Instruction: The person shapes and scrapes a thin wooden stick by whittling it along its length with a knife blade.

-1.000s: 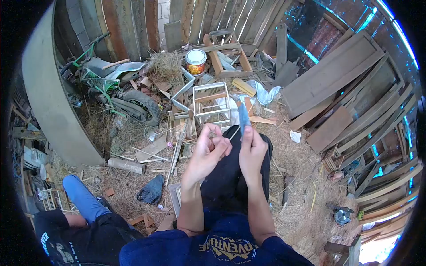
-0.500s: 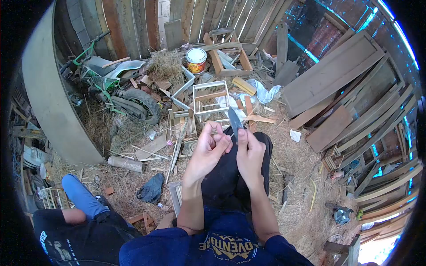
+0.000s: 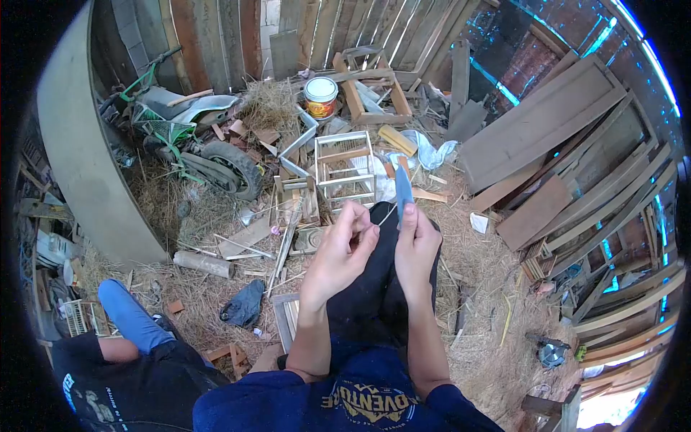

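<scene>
Your left hand pinches the thin stick; your right hand grips the knife, blade toward 12 o'clock. Ideally, angle its edge away from your left hand.

"ADVENTURE" in yellow lettering on navy shirt, bucket label too small to read, print on black shirt unclear

Knife: broad grey-blue blade, pointing up and away from the right hand. Stick: thin, pale, pinched in the left hand, slanting toward the blade; contact unclear.
</scene>
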Demonstrator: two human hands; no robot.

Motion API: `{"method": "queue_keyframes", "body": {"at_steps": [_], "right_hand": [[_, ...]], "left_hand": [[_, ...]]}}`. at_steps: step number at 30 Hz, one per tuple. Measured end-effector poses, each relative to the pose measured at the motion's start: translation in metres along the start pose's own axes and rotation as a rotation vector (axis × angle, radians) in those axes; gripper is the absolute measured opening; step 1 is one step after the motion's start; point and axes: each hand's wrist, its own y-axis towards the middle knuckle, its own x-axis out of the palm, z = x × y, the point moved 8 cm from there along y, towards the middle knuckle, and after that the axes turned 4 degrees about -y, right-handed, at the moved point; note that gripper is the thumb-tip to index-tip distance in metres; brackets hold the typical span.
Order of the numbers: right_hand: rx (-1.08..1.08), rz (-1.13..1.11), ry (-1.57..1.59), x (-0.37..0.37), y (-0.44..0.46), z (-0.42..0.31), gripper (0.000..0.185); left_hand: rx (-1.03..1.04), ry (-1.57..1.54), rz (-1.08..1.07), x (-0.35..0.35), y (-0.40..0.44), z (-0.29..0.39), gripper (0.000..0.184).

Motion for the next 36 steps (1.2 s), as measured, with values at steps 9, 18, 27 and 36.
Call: {"method": "queue_keyframes", "body": {"at_steps": [9, 18, 27, 36], "right_hand": [[-0.020, -0.008, 0.015, 0.008, -0.002, -0.010, 0.037], [0.053, -0.056, -0.014, 0.018, -0.002, -0.002, 0.038], [0.019, -0.042, -0.001, 0.023, -0.009, -0.003, 0.038], [0.061, -0.046, 0.034, 0.022, -0.016, 0.000, 0.037]], "left_hand": [[-0.009, 0.064, 0.028, -0.009, -0.001, 0.004, 0.017], [-0.070, 0.082, -0.041, -0.009, -0.001, -0.007, 0.019], [-0.075, 0.056, -0.035, -0.010, 0.000, -0.003, 0.021], [-0.077, 0.016, -0.072, -0.006, 0.001, -0.007, 0.022]]}}
